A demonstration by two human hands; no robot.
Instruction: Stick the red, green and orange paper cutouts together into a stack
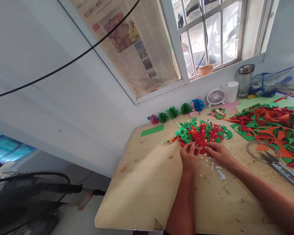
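Note:
A red paper cut-out (201, 138) is held up between both hands, over the near edge of a pile of green and red paper shapes (186, 132). My left hand (188, 152) pinches its lower left part. On the opposite side, my right hand (217, 151) grips the lower right part between thumb and fingers. Small white squares (220, 173) lie scattered on the wooden table (147, 182) just below the hands.
Scissors (281, 168) and a metal ring (250, 148) lie at the right, beside a large heap of paper scraps (267, 125). Along the back stand paper figures (172, 112), a small white fan (216, 97) and a glass bottle (245, 81). A green strip (152, 130) lies at the back left.

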